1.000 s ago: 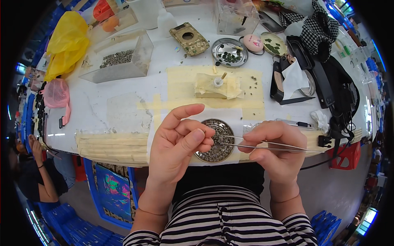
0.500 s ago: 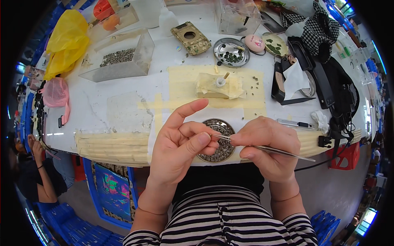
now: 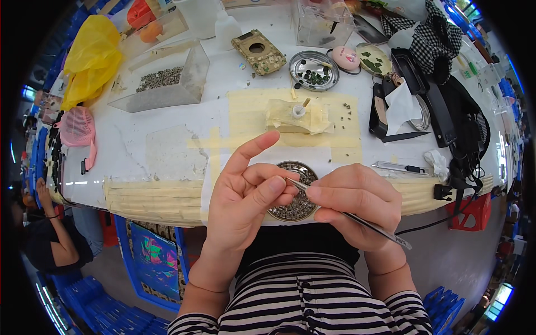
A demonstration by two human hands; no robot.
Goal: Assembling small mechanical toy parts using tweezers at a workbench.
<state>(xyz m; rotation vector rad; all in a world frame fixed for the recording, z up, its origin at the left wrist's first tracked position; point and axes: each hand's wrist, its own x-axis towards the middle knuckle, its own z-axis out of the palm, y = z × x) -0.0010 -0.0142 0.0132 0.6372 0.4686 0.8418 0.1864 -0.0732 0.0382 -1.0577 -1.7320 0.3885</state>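
Observation:
My right hand [image 3: 360, 204] holds slim metal tweezers [image 3: 382, 230], its fingers wrapped round them and the rear end sticking out to the lower right. The tweezer tips meet the pinched thumb and fingertips of my left hand [image 3: 240, 204]. Whatever tiny piece the left hand pinches is too small to name; its index finger points up, away from the pinch. Beneath both hands, partly hidden, lies a round metal dish [image 3: 292, 163] full of small grey-brown parts. Beyond them stands a tape-covered block [image 3: 279, 116] with a small white cup [image 3: 298, 112] and a stick in it.
A camouflage toy tank hull [image 3: 271, 61] sits farther back, beside a round tray [image 3: 293, 72] of dark green pieces. Back left is a clear bin [image 3: 192, 84] holding small grey parts. A cutter knife [image 3: 399, 167] and black cases [image 3: 379, 120] lie right. Another person's hand [image 3: 43, 195] shows far left.
My right hand has turned the tweezers more steeply, their rear end swinging down and left. My left hand stays nearly in place, still pinching. The other person's hand at far left has shifted.

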